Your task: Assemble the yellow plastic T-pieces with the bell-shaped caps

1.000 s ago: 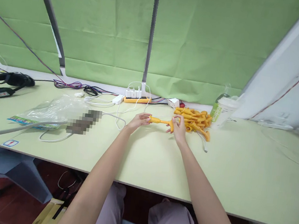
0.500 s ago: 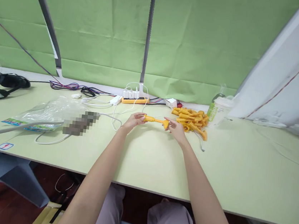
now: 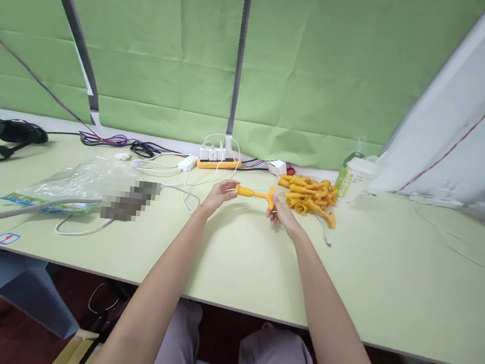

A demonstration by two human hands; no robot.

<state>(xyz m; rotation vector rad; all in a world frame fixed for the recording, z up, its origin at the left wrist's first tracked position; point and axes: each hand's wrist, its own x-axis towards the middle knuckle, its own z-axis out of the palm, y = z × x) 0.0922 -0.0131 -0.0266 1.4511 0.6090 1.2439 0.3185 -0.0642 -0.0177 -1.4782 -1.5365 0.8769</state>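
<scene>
Between my two hands, a yellow plastic T-handled screw piece (image 3: pixel 260 195) is held roughly level, a little above the tabletop. Its thicker ribbed sleeve (image 3: pixel 245 191) points left, and the fingertips of my left hand (image 3: pixel 221 196) are closed on that end. On the other side my right hand (image 3: pixel 283 217) pinches the crossbar handle. A narrower shaft shows between sleeve and handle. Just right of my right hand lies a heap of similar yellow plastic pieces (image 3: pixel 311 192), some of them hollow at the end.
Behind the hands sits an orange power strip (image 3: pixel 219 163) with white plugs and cables. Right of the heap stands a white cup (image 3: pixel 359 180). A clear plastic bag (image 3: pixel 80 178) and a black headset (image 3: pixel 4 140) lie to the left on the pale table (image 3: pixel 250 270).
The T-handle has turned so its crossbar stands more upright, and my right hand has shifted slightly down and right. My left hand stays at the sleeve end.
</scene>
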